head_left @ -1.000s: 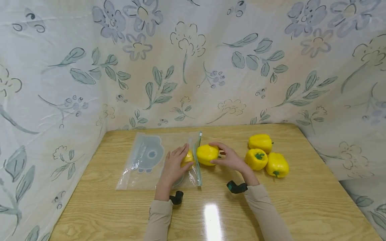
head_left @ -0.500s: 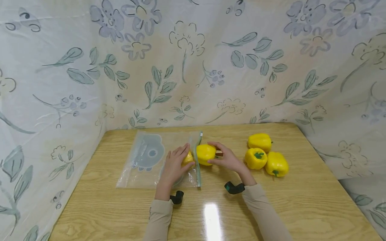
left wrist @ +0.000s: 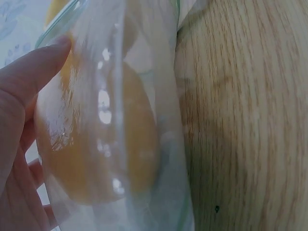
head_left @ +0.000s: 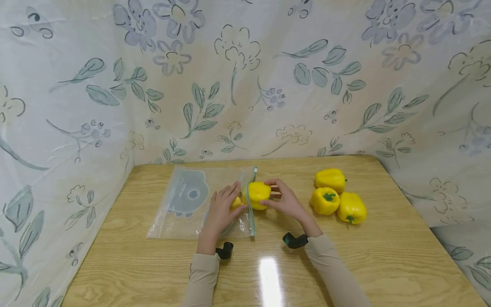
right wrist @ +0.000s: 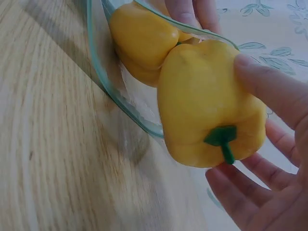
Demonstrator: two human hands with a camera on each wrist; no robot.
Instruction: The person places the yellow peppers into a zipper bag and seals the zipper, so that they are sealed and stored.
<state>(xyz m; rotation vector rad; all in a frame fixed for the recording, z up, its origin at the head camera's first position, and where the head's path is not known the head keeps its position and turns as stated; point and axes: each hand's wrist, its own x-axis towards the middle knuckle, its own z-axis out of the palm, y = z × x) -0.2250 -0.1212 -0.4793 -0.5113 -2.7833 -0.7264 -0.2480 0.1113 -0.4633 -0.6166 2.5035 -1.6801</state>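
Observation:
A clear plastic zip bag [head_left: 165, 224] with a blue-grey cartoon print lies on its side, mouth to the right. Through the plastic, my left hand [head_left: 221, 209] grips a yellow bell pepper [left wrist: 91, 163] at the bag's mouth, thumb near the rim. Another yellow bell pepper [right wrist: 207, 101] is held between the thumb and fingers of my right hand [head_left: 287, 203]. Its green stem points back toward the right palm. That pepper's front end is at the bag's open rim [right wrist: 96, 62], partly inside it. In the right wrist view, the inner pepper [right wrist: 139, 38] sits just ahead.
Three yellow bell peppers [head_left: 325, 201] stand grouped on the right of the wooden table [head_left: 153, 273]. A floral cloth [head_left: 245, 85] hangs behind the table and along both sides. Black wrist cameras [head_left: 295, 240] stick out from the wrists.
My right hand has moved left, bringing its bell pepper from beside the bag's mouth to partly within the rim. My left hand keeps its place on the bag.

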